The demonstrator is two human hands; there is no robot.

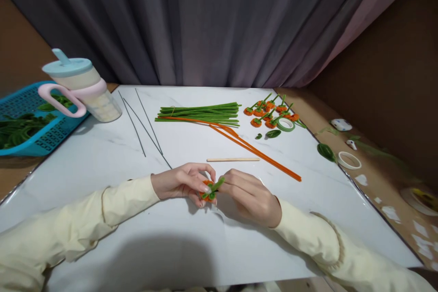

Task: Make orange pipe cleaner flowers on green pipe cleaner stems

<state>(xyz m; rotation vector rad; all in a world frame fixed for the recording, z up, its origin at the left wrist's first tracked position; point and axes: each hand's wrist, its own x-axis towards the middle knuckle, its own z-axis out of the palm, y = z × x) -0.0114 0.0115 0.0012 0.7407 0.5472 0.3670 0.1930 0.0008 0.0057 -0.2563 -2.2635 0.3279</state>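
Between the thumb and fingers of my left hand (pixel 186 182) is a small orange pipe-cleaner pumpkin (pixel 206 196) with a green top. A green pipe-cleaner stem (pixel 218 184) slants up from it towards my right hand (pixel 251 196), whose fingers are pinched together at the stem's end. The right fingertips are partly hidden behind the hand. Just beyond my hands lies a thin wooden stick (pixel 233 160). Loose orange pipe cleaners (pixel 263 156) run diagonally behind my right hand, and a bundle of green pipe cleaners (pixel 200 113) lies farther back.
Several similar orange pumpkins (pixel 258 112) sit at the back right beside a roll of green tape (pixel 285 124). Dark thin wires (pixel 143 125) lie at left, near a lidded tumbler (pixel 97 96) and a blue basket (pixel 44 134). A white tape roll (pixel 349 160) rests on the right.
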